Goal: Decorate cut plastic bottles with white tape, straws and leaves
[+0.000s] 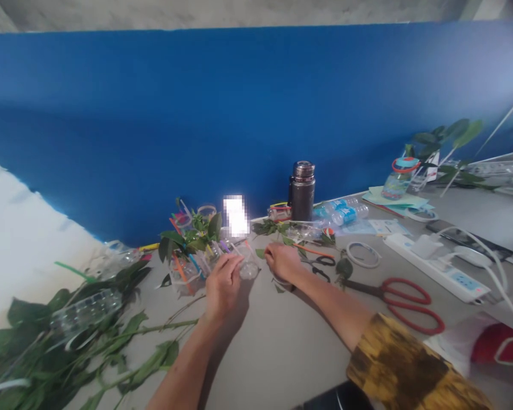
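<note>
My left hand [223,287] is closed, its thumb and fingers drawn together against a clear plastic bottle piece [250,271]. My right hand [283,262] rests just right of it with fingers curled and pressed together; what they hold, if anything, is hidden. Left of my left hand stands a clear container [183,285] with coloured strips and green leaves [196,229] in it. Black-handled scissors [324,261] lie partly behind my right forearm, and an orange strip [312,250] is near them.
Leafy branches [123,341] cover the left side. A dark thermos [302,193] stands at the back beside plastic bottles [346,212]. To the right are red-handled shears [410,304], a tape-like ring [363,254], a white power strip [436,267] with cables, and a lidded jar [397,181].
</note>
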Motion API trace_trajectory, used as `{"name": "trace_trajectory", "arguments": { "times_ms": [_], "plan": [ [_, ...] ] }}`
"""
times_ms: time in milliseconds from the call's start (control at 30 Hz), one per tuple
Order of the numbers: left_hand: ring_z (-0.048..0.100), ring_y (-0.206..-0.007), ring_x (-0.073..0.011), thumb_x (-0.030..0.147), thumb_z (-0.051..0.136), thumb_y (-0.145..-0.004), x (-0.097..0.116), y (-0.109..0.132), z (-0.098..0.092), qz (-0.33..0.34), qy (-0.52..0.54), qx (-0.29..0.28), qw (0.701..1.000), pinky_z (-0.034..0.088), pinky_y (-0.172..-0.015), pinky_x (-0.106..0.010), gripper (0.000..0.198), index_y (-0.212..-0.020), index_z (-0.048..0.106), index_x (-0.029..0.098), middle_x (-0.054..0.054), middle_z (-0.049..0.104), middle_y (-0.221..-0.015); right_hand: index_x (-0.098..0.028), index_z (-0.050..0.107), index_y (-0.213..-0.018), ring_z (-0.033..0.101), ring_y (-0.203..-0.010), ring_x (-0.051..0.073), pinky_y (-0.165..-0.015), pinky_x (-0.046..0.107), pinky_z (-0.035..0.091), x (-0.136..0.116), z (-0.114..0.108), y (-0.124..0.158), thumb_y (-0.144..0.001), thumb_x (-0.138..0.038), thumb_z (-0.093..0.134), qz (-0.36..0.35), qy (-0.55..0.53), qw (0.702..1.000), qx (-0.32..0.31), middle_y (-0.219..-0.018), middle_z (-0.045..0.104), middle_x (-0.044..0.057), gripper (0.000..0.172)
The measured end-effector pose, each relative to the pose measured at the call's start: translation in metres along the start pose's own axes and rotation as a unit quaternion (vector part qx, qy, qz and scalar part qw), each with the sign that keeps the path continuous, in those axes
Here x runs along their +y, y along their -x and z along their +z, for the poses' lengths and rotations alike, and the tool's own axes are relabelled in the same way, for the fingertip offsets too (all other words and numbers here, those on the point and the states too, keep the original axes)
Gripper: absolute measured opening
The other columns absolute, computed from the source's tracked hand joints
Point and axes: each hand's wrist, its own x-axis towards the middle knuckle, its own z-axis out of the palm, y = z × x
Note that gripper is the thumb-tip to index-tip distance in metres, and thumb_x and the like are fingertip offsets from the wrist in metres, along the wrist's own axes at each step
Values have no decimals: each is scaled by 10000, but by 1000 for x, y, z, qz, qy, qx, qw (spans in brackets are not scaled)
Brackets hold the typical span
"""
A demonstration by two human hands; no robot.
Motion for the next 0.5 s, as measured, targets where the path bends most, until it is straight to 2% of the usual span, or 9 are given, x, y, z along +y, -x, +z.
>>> {"name": "trace_trajectory", "arguments": {
  "times_ms": [67, 167, 267, 367, 500],
  "plan": [
    [747, -967, -216, 255, 506, -1054, 0, 0, 1, 0, 2, 1, 1000, 609, -877, -328, 294, -1061, 799, 232, -79, 776, -1052, -229, 807, -1124, 762, -1078, 268, -859, 314, 517, 7, -11, -4, -1043, -283, 553, 32, 49, 998, -13, -1154, 825, 121, 272],
    [743, -958, -212, 242, 504, -1055, 1, 1, 3, 9, 7, 11, 1000, 605, -857, -320, 291, -1064, 794, 225, -78, 768, -1056, -165, 835, -1083, 788, -1061, 311, -867, 346, 559, 23, -33, -11, -1012, -222, 598, 96, 115, 988, -43, -1105, 825, 206, 254],
    [738, -966, -207, 208, 493, -1054, 1, 2, 4, 16, 9, 16, 1000, 600, -845, -315, 295, -1105, 784, 219, -81, 761, -1087, -110, 827, -1142, 796, -1070, 347, -889, 401, 589, 43, -51, -16, -1010, -184, 592, 138, 138, 980, -40, -1134, 810, 263, 280],
    [735, -972, -204, 181, 483, -1047, 3, 3, 4, 20, 11, 10, 1000, 597, -847, -312, 306, -1117, 778, 218, -81, 757, -1097, -100, 813, -1207, 784, -1133, 364, -928, 425, 597, 55, -54, -18, -1005, -231, 628, 152, 150, 976, -48, -1195, 793, 288, 304],
    [733, -982, -215, 180, 490, -1040, 7, 2, 4, 12, 13, -7, 1000, 599, -861, -326, 298, -1099, 779, 216, -82, 757, -1089, -107, 804, -1248, 768, -1188, 379, -951, 453, 598, 54, -47, -20, -994, -259, 644, 143, 156, 975, -72, -1216, 783, 305, 336]
  ]
}}
